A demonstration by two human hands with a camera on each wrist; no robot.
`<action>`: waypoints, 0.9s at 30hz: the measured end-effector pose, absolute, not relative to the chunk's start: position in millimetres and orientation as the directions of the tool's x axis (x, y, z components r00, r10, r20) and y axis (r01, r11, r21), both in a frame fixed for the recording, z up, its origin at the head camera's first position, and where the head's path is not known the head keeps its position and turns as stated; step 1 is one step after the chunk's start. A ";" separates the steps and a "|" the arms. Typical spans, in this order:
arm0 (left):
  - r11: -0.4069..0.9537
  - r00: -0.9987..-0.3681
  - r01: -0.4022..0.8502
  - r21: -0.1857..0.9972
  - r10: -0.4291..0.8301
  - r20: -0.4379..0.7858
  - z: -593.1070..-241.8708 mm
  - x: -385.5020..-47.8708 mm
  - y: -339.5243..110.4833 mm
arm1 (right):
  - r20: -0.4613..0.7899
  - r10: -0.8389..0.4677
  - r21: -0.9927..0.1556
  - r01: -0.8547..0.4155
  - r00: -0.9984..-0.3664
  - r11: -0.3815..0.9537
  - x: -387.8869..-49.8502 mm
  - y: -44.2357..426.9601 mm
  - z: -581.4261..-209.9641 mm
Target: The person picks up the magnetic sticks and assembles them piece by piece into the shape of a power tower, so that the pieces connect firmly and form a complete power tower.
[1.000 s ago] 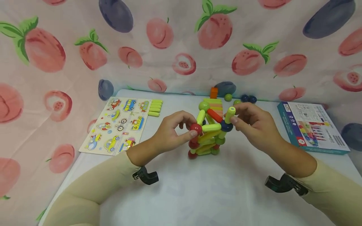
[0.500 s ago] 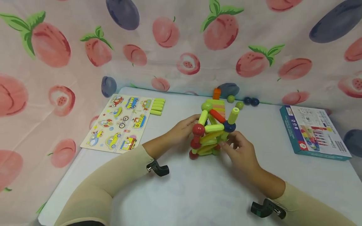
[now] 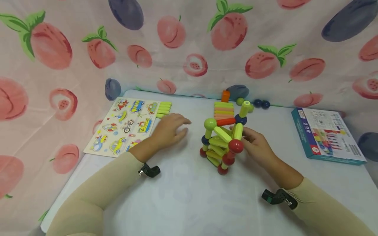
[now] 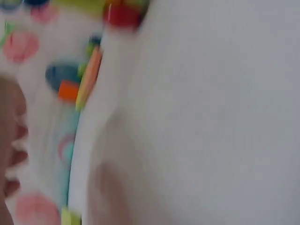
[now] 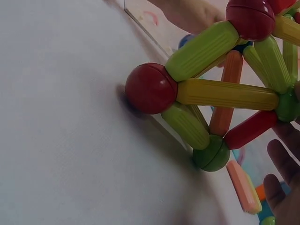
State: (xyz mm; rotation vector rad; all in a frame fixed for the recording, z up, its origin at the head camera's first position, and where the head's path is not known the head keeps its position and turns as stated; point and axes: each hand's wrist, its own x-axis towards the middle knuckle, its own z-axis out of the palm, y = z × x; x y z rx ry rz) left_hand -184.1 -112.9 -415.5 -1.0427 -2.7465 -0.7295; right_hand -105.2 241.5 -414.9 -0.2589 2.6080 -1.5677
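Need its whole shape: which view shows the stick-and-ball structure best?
The head view: the stick-and-ball structure fits fully in frame. The right wrist view is closer but crops it; the left wrist view catches only a blurred bit at the top edge.

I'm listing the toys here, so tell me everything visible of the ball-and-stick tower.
The tower stands upright on the white table: glossy red, green and dark blue balls joined by ribbed yellow-green, yellow, orange and red sticks, all looking like plastic. On top, one stick points up from a dark blue ball. The right grip is at its side; whether it pinches it is unclear.
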 end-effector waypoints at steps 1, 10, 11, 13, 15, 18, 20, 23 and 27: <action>0.731 -0.789 0.614 0.297 0.553 0.267 -417.0 -193.9 -124.1 | 0.016 -0.193 -0.884 -0.104 -0.981 0.455 -105.7 240.9 -415.5; 0.926 -0.926 0.377 -0.037 0.376 -0.024 -426.5 -225.3 -171.4 | -0.005 -0.189 -0.864 -0.091 -0.982 0.495 -107.5 238.4 -414.7; 0.924 -0.924 0.381 -0.039 0.379 -0.041 -426.2 -226.2 -170.1 | -0.001 -0.191 -0.864 -0.096 -0.982 0.494 -107.8 238.6 -414.3; 0.918 -0.916 0.396 -0.031 0.393 -0.083 -422.7 -226.4 -165.7 | 0.004 -0.192 -0.865 -0.100 -0.981 0.492 -108.3 238.4 -413.5; 0.901 -0.895 0.417 0.118 0.430 -0.119 -413.0 -224.4 -159.2 | 0.002 -0.196 -0.866 -0.099 -0.981 0.489 -109.1 238.0 -413.1; 0.728 -0.846 0.368 0.579 0.521 -0.117 -386.1 -213.5 -141.0 | -0.015 -0.197 -0.868 -0.085 -0.980 0.489 -109.8 237.5 -412.6; 0.418 -0.811 0.261 0.870 0.584 -0.037 -364.7 -201.5 -124.9 | -0.027 -0.199 -0.869 -0.075 -0.980 0.489 -110.1 237.6 -412.5; 0.053 -0.770 0.153 0.987 0.633 0.086 -336.5 -179.2 -98.5 | -0.029 -0.200 -0.872 -0.073 -0.979 0.484 -109.9 238.2 -412.8; -0.061 -0.740 0.161 0.985 0.653 0.161 -319.5 -157.1 -73.0 | -0.032 -0.201 -0.879 -0.068 -0.979 0.472 -109.3 239.5 -413.8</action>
